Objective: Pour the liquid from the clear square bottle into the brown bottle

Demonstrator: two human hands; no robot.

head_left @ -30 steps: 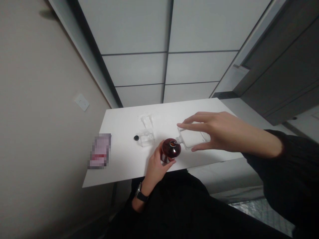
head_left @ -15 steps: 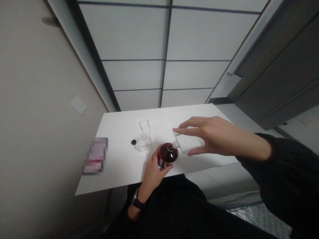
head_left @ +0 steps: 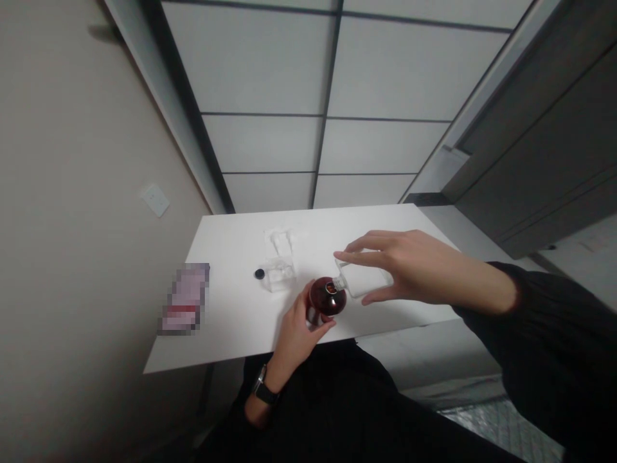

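Observation:
My left hand [head_left: 297, 326] is wrapped round a dark red-brown bottle [head_left: 328, 301], which stands upright with its mouth uncovered. Held by its sides in my right hand [head_left: 393, 263] is a clear, flat-sided bottle [head_left: 364, 278]. It is tipped onto its side, and its neck meets the rim of the brown bottle's mouth. Whether liquid is flowing cannot be made out. Left of the hands, a second clear container [head_left: 281, 275] is on the white table [head_left: 231, 341], with a small black cap [head_left: 259, 274] beside it.
Behind the clear container lies a faint, see-through item [head_left: 281, 242], hard to make out. A blurred-out pinkish object [head_left: 184, 299] rests near the table's left edge. Walls close in at the left, and white panels [head_left: 270, 145] stand behind the table.
The view has shifted slightly. Both hands keep their holds, and the clear bottle's neck still meets the brown bottle's mouth.

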